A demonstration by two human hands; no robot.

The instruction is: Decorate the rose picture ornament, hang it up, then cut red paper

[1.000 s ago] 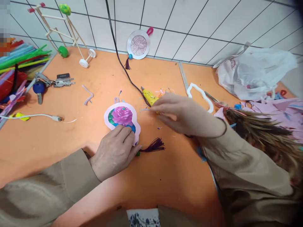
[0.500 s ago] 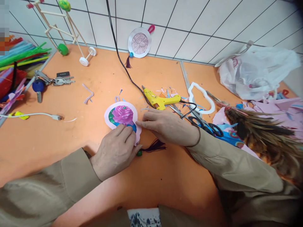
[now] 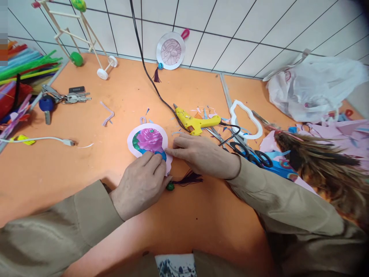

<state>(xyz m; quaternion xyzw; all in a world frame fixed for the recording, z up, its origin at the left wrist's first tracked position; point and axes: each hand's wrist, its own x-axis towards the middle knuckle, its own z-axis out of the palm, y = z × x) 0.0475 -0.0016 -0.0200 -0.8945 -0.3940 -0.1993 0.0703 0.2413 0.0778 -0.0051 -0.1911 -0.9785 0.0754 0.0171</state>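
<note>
A pink-rimmed paper ornament (image 3: 132, 142) with a purple flower lies on the orange table. My left hand (image 3: 141, 181) is closed over its lower part, fingertips pressing on the blue area and thumb at the bottom edge. The fingers of my right hand (image 3: 198, 154) are bent, and its foremost fingertips close on the ornament's right edge; its thumb is hidden. A green bead (image 3: 170, 186) and a dark purple tassel (image 3: 188, 177) rest just below the hands. Above the ornament is a small lilac loop (image 3: 143, 120).
A yellow glue gun (image 3: 197, 122) with a black cord lies beyond my right hand, near black-handled scissors (image 3: 263, 158) and paper scraps. Right are a white wavy frame (image 3: 258, 130), feathers (image 3: 305, 154) and a plastic bag (image 3: 311, 88). Keys (image 3: 75, 97) lie left; a round ornament (image 3: 170, 50) leans on the wall.
Both hands stay on the ornament almost unmoved. Slightly more of the green bead shows below my left thumb. The view has shifted a little.
</note>
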